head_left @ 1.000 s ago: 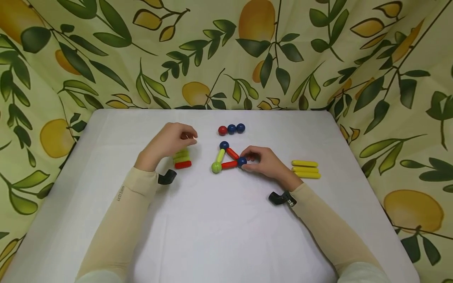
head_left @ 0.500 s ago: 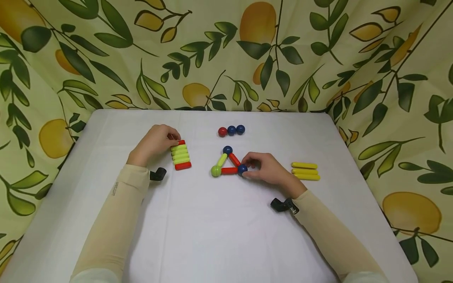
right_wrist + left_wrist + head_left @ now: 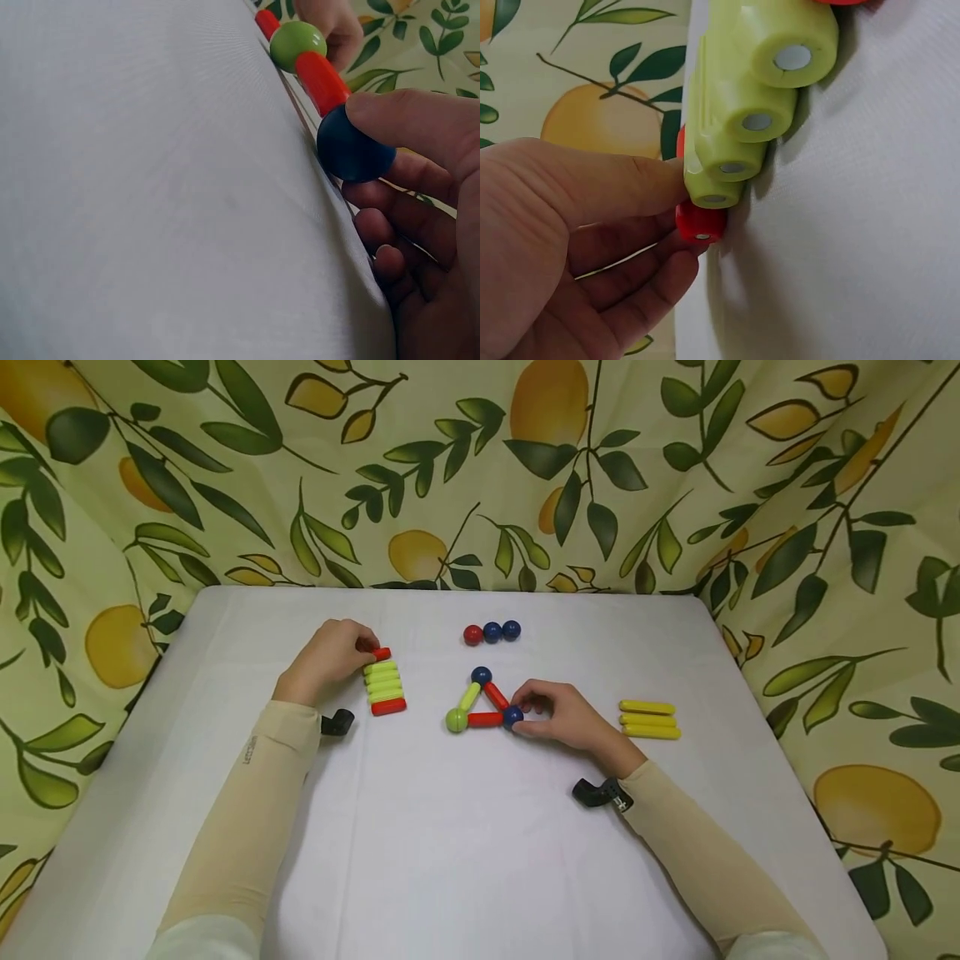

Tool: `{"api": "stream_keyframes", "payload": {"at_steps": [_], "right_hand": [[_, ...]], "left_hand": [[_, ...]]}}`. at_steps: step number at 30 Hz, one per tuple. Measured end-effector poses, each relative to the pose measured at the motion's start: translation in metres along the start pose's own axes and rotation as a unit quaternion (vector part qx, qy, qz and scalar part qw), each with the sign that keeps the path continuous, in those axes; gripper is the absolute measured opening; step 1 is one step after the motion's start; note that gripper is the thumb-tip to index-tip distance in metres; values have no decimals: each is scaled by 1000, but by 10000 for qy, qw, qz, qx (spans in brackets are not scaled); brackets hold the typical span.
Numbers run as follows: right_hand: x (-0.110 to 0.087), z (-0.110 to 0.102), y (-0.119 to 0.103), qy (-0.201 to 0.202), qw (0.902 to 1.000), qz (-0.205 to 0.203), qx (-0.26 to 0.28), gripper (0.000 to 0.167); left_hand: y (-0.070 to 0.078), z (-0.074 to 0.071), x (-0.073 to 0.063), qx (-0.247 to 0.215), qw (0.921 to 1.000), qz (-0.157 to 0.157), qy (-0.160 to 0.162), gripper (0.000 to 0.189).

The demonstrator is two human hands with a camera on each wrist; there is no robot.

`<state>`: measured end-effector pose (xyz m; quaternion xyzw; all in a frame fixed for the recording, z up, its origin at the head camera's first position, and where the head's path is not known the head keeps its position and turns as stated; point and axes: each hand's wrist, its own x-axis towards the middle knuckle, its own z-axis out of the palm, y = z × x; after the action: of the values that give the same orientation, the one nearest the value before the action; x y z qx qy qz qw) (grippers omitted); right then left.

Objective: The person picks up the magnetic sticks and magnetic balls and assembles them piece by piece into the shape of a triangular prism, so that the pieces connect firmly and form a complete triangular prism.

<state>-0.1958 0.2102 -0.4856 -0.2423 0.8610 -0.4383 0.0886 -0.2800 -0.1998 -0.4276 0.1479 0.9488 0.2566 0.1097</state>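
Note:
In the head view my left hand (image 3: pixel 330 658) pinches a red magnetic rod (image 3: pixel 382 654) at the far end of a row of rods. Several light green rods (image 3: pixel 383 681) lie side by side there, with another red rod (image 3: pixel 388 706) at the near end. Metal discs show in the rod ends in the left wrist view, where my thumb and fingers reach round the red rod (image 3: pixel 700 223). My right hand (image 3: pixel 558 714) grips the blue ball (image 3: pixel 355 146) at the right corner of a triangle. Two red rods (image 3: pixel 486 720), a green rod (image 3: pixel 468 697), a green ball (image 3: pixel 457 720) and another blue ball (image 3: pixel 482 676) form the rest.
Behind the triangle, a red ball (image 3: pixel 473 635) and two blue balls (image 3: pixel 502 631) sit in a line. Yellow rods (image 3: pixel 648 720) lie to the right of my right hand. A white cloth covers the table (image 3: pixel 450 843); a patterned curtain (image 3: pixel 465 468) hangs behind it.
My left hand has come down to the far end of the rod row and taken the red rod, which now sits slightly apart. The triangle has turned slightly, with my right hand still on its blue ball.

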Motion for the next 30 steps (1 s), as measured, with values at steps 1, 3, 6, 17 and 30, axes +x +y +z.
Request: {"api": "stream_keyframes", "payload": {"at_steps": [1,3,6,17,30], "right_hand": [[0,0,1,1,10000,-16,19,27],[0,1,3,-6,10000,-33,58,27],[0,1,5,-4,9999,-81,84,27],[0,0,4,-7,9999,-112,23,26],[0,1,7,19,9999,-107,6,26]], "left_hand": [[1,0,0,-2,10000,-17,-14,21],[1,0,-1,-49,10000,-40,28,21],[5,0,-3,-311,9992,-39,235,21],[66,7,-3,-1625,9811,782,699,34],[112,45,25,-1919,9697,1491,241,23]]}}
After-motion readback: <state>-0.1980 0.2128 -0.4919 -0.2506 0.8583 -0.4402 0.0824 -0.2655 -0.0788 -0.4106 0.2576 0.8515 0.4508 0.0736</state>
